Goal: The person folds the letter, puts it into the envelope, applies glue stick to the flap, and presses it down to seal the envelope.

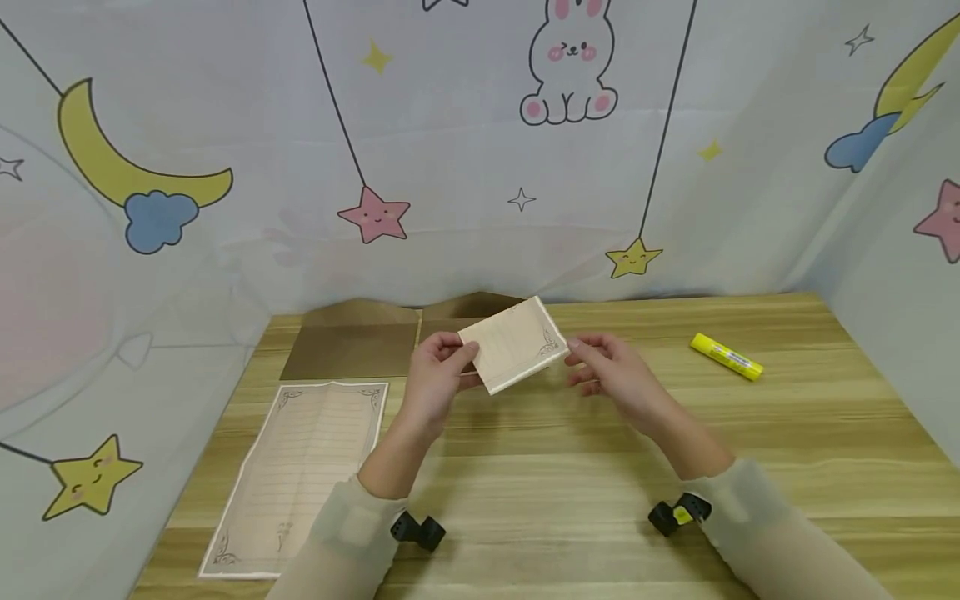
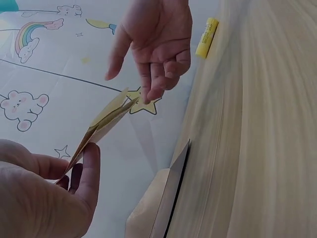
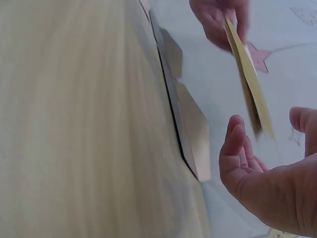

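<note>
My left hand (image 1: 441, 367) pinches a folded sheet of letter paper (image 1: 513, 343) by its left edge, thumb on top and fingers beneath. The paper is cream with a white border and a dark corner ornament, and it hangs tilted above the table. Edge-on in the left wrist view, the folded paper (image 2: 106, 115) shows layers slightly spread at the far end. My right hand (image 1: 615, 371) is beside the paper's right corner with loosely bent fingers. Both wrist views show a gap between that right hand (image 3: 267, 183) and the paper.
Two brown envelopes (image 1: 352, 346) with raised flaps lie side by side at the table's back left. An unfolded lined letter sheet (image 1: 300, 467) lies at the left, partly under my left forearm. A yellow glue stick (image 1: 726, 357) lies at the right. A patterned curtain (image 1: 465, 150) hangs behind the table.
</note>
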`<state>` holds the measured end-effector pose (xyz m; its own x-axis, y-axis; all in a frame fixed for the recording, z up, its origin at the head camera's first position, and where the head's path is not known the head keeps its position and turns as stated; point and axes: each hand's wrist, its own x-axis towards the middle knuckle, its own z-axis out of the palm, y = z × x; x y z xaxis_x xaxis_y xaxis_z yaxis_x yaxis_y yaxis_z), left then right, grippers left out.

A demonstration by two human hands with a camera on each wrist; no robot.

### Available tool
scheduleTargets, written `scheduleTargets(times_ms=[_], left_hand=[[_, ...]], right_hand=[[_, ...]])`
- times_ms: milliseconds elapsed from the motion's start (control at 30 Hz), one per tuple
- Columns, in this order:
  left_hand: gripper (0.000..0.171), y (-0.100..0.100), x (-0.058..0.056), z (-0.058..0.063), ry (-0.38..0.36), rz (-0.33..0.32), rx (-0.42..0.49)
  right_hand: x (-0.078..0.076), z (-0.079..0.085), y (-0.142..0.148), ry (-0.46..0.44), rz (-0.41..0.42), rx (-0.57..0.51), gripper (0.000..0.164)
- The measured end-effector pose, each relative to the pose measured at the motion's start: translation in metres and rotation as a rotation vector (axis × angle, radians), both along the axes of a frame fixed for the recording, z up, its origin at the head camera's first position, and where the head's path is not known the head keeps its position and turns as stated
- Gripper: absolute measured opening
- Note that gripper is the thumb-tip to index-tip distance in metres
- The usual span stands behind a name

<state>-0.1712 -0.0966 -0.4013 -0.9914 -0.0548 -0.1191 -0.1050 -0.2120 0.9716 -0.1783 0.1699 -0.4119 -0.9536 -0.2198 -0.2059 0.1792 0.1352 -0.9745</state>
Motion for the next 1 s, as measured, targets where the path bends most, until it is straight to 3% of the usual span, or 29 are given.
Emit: scheduleTargets(times_ms=[133,333,533,733,1000], left_hand=[[0.017,0.002,0.003,-0.001,-0.026,-0.019,0.068],[0.026,0.008,0.008,-0.003,-0.033,-0.112,0.086],[0.033,0.013,0.009,-0.005,-0.042,-0.189,0.108],[0.036,0.017,0.010,-0.006,-0.065,-0.216,0.104],[0.035,0.007,0.006,-0.005,-0.010,-0.214,-0.014]], right_hand=[[0.010,-0.002,-0.022,-0.092,0.022,-0.154,0.059],[0.014,-0.004,-0.040,-0.098,0.009,-0.286,0.045],[0.012,-0.007,-0.042,-0.065,-0.080,-0.277,0.039],[0.010,-0.009,-0.040,-0.030,-0.144,-0.248,0.033],[0.005,-0.009,-0.028,-0.017,-0.192,-0.215,0.032]])
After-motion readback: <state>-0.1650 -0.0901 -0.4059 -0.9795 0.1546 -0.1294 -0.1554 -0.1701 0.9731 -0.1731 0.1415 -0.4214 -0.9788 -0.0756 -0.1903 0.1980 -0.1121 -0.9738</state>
